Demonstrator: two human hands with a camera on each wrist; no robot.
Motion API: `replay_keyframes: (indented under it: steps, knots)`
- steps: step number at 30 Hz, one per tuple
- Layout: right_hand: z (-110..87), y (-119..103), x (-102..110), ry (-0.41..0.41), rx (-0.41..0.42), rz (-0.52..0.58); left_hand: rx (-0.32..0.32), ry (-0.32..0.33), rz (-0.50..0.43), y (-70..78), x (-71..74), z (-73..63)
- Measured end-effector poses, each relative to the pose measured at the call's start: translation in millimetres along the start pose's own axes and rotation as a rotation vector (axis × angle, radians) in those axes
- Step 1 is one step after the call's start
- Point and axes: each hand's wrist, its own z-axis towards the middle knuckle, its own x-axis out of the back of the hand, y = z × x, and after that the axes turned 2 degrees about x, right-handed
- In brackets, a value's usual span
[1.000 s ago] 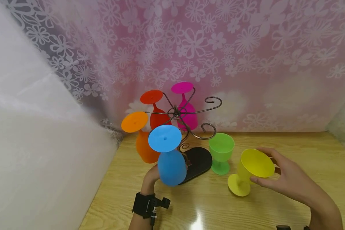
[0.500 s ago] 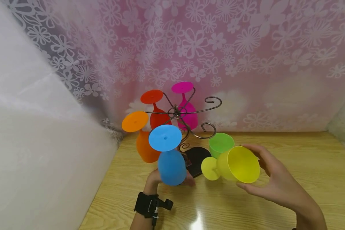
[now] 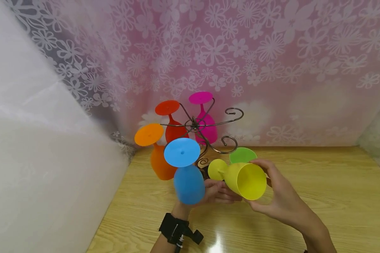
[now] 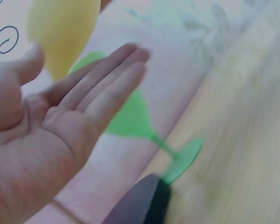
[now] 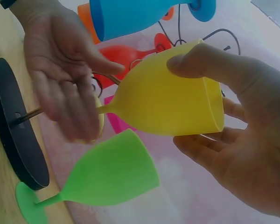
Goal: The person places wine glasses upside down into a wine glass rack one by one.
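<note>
My right hand (image 3: 280, 193) holds a yellow goblet (image 3: 233, 177) by its bowl near the rim. The goblet is tilted, mouth towards me and foot pointing left at the wire rack (image 3: 194, 124). In the right wrist view the thumb (image 5: 200, 63) lies on one side of the bowl and the fingers are on the other. My left hand (image 4: 56, 126), palm up with straight fingers, is beside the yellow goblet's stem end; contact cannot be told. Behind the yellow one stands a green goblet (image 3: 242, 155), upright on the table and partly hidden.
Blue (image 3: 189, 184), orange (image 3: 160, 163), red (image 3: 175, 133) and magenta (image 3: 209, 130) goblets hang upside down on the rack. Two curled rack arms on the right bear nothing. The rack's black base (image 5: 18, 126) rests on the wooden table (image 3: 320, 182). A pink floral curtain (image 3: 272, 88) hangs behind.
The yellow goblet has been lifted, tipped over and carried left towards the rack. My left hand has moved right from behind the blue goblet, fingers now extended towards the yellow one.
</note>
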Motion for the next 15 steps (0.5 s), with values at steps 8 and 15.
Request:
replay_keyframes:
  steps: [8, 15]
  knots:
    - [-0.4, 3.2, -2.8, -0.030, 0.015, -0.068, -0.098, 0.184, -0.255, -10.3, -13.7, 11.6]
    - [-3.8, 2.8, 0.9, -0.078, -0.053, -0.092, -0.067, 0.357, -0.360, -8.8, -17.7, 15.2]
